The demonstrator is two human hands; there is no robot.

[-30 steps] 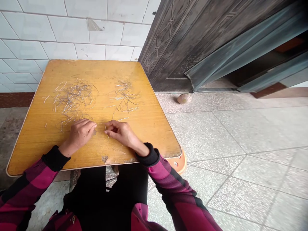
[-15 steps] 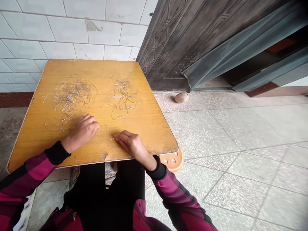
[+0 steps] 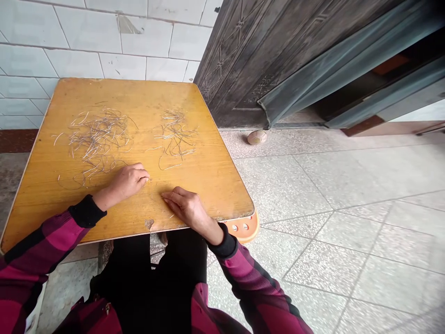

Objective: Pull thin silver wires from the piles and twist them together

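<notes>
A loose tangle of thin wires (image 3: 100, 134), some with pale ends, lies on the left half of a yellow wooden table (image 3: 146, 99). Farther right is a smaller bunch of similar wires (image 3: 177, 134). Just in front of the larger tangle, my left hand (image 3: 128, 183) is closed in a pinch, and whatever is between its fingertips is too small to make out. My right hand (image 3: 186, 206) rests low near the front edge with thumb and fingers pressed together on a thin wire, whose short pale end (image 3: 171, 216) shows beneath the fingers.
White wall tiles (image 3: 86, 30) border the table's far side. A dark carved door (image 3: 236, 60) with a grey-green curtain (image 3: 306, 88) stands at the right. A roundish pale object (image 3: 257, 137) lies on the tiled floor. An orange stool (image 3: 246, 229) shows under the table's right corner.
My left hand has moved right, towards my right hand, its fingers now pinched. The wire end at my right hand now shows below the fingers instead of left of them. The view has shifted slightly.
</notes>
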